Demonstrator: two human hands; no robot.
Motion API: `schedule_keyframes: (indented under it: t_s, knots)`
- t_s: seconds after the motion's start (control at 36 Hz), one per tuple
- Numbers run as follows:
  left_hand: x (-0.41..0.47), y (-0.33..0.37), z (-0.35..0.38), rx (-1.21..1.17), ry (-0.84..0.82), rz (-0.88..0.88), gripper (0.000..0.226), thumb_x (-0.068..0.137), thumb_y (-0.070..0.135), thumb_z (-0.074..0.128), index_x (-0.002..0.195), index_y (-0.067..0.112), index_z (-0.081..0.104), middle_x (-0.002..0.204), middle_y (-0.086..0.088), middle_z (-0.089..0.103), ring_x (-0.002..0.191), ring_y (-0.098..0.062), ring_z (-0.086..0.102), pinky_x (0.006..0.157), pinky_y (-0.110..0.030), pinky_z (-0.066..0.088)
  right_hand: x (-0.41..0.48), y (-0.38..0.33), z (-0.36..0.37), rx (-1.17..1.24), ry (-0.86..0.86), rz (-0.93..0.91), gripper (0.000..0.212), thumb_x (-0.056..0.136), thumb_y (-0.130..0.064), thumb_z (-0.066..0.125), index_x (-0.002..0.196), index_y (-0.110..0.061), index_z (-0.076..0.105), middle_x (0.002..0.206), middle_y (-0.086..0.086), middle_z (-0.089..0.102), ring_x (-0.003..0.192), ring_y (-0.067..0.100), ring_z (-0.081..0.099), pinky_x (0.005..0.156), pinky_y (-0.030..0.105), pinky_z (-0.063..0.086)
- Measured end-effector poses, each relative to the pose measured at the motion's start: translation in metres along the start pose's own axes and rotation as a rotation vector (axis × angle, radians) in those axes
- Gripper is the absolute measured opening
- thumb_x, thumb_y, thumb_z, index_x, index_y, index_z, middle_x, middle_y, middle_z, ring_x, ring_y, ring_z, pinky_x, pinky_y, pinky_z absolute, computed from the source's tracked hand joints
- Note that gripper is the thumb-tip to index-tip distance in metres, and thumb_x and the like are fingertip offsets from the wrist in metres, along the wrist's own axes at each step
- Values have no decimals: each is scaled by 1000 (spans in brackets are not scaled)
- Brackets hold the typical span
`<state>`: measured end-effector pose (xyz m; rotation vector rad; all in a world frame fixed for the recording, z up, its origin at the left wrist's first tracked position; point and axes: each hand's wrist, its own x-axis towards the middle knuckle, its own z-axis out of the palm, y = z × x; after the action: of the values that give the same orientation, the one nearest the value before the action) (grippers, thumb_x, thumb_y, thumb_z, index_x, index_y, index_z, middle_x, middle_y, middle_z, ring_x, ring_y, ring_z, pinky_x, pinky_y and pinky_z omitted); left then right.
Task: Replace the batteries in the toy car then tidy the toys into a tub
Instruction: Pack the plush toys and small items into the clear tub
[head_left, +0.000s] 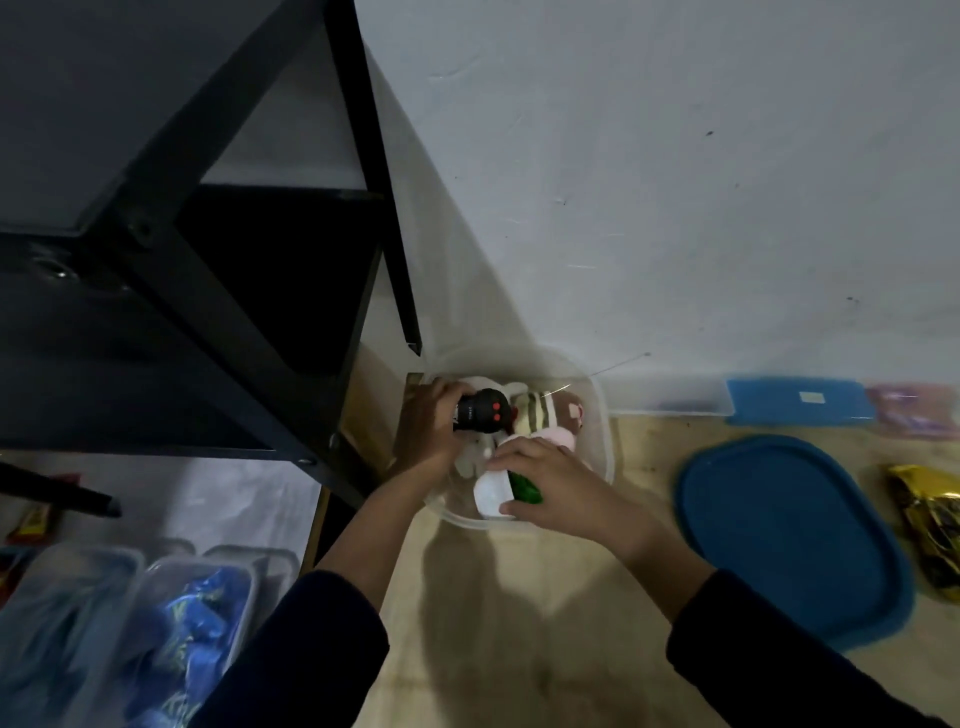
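Observation:
A clear plastic tub (605, 447) stands on the floor against the white wall. Inside it lie a striped plush toy (540, 410) and a pink soft toy (558, 436). My left hand (431, 421) grips a black remote control (480, 410) with two red buttons and a thin wire antenna, at the tub's left side. My right hand (550, 483) holds a white and green toy (506, 491) at the tub's near rim. Which item is the toy car I cannot tell.
A blue tub lid (789, 540) lies on the floor to the right, with a gold foil packet (930, 519) beyond it. A blue-lidded box (800, 402) sits by the wall. A black metal shelf frame (218, 249) stands left, with clear boxes (130, 623) below.

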<state>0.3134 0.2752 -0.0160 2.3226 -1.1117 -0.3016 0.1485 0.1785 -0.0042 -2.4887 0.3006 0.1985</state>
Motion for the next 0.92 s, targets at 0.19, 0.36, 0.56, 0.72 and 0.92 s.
schedule_keyframes:
  t_s: [0.19, 0.36, 0.56, 0.72, 0.92]
  knots:
    - [2, -1, 1, 56, 45, 58, 48, 58, -10, 70, 101, 12, 67, 102, -11, 63, 94, -37, 58, 78, -37, 44, -8, 3, -22, 118, 229, 75, 40, 93, -35, 51, 131, -24, 49, 142, -7, 32, 121, 6, 39, 98, 28, 42]
    - [3, 1, 3, 89, 64, 49, 53, 59, -15, 62, 103, 14, 64, 107, -8, 60, 100, -34, 55, 81, -36, 43, 10, 20, -39, -76, 429, 388, 30, 95, -14, 44, 123, -6, 52, 129, 15, 45, 95, 29, 59, 73, 29, 42]
    - [5, 2, 4, 92, 120, 45, 47, 64, -14, 61, 103, 12, 65, 104, -10, 62, 98, -37, 54, 79, -39, 45, 13, 15, -66, -324, 335, 554, 21, 90, -23, 49, 100, -14, 65, 98, 8, 62, 88, 26, 59, 69, 30, 44]
    - [14, 4, 3, 52, 175, 107, 46, 63, -10, 65, 104, 11, 64, 102, -9, 63, 92, -35, 58, 78, -43, 48, 17, 19, -68, -143, 407, 538, 15, 86, -20, 55, 90, -11, 66, 87, 8, 65, 77, 25, 60, 63, 26, 44]
    - [31, 10, 10, -18, 153, 75, 43, 75, -2, 65, 116, 10, 64, 112, -8, 62, 107, -30, 55, 90, -44, 46, 25, 18, -51, 92, 636, 463, 12, 81, 1, 49, 80, 5, 61, 81, 18, 59, 73, 31, 55, 58, 33, 37]
